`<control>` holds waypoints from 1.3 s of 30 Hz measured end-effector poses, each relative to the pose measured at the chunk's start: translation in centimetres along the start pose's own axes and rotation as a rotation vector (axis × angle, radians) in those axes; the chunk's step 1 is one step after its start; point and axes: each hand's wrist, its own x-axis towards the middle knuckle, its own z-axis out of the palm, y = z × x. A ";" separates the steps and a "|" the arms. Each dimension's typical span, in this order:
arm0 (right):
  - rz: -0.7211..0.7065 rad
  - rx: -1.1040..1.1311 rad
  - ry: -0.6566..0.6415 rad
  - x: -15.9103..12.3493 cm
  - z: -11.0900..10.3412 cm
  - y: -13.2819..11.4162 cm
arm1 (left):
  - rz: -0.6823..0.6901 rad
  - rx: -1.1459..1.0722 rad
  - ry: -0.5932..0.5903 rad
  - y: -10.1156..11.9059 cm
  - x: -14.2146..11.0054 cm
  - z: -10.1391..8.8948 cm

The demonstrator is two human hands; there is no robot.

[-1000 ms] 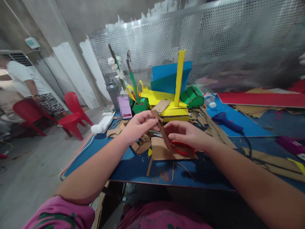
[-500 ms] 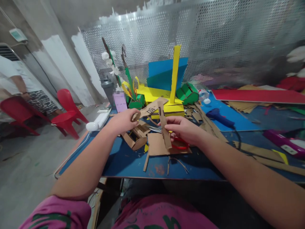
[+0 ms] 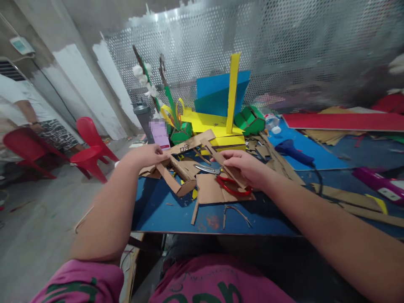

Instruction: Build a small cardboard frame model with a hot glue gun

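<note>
My left hand [image 3: 155, 155] has its fingers closed at the left end of a printed cardboard strip [image 3: 189, 143], which slants up to the right above the scraps. Pinched in my right hand [image 3: 241, 164] is a narrow brown cardboard strip [image 3: 223, 160], tilted from upper left to lower right. Beneath it lie red-handled scissors [image 3: 232, 187], their blades apart and pointing left. Under the scissors is a flat cardboard rectangle [image 3: 206, 191]. A small open cardboard frame [image 3: 181, 185] rests below and right of my left hand.
Behind are a yellow cardboard structure [image 3: 205, 120] with a tall post, green boxes [image 3: 251, 120], a phone [image 3: 159, 134] and a grey tumbler [image 3: 142, 118]. To the right lie a blue glue gun [image 3: 293, 153] and a purple tool [image 3: 378, 187]. Red chairs [image 3: 91, 147] stand left, near a person [image 3: 34, 109].
My left hand has moved left and slightly down with the printed strip. The strip in my right hand has swung from nearly upright to a slant, showing more of the scissors.
</note>
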 end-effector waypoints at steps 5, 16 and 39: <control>0.025 -0.112 0.017 -0.3 0.5 0.0 | 0.064 -0.391 -0.132 0.9 -0.1 1.3; -0.073 -0.309 -0.057 0.1 0.7 1.6 | 0.182 -0.764 -0.294 3.2 0.0 3.5; -0.850 -0.727 0.269 -0.3 0.2 1.1 | 0.416 -1.039 0.356 7.3 -2.2 5.4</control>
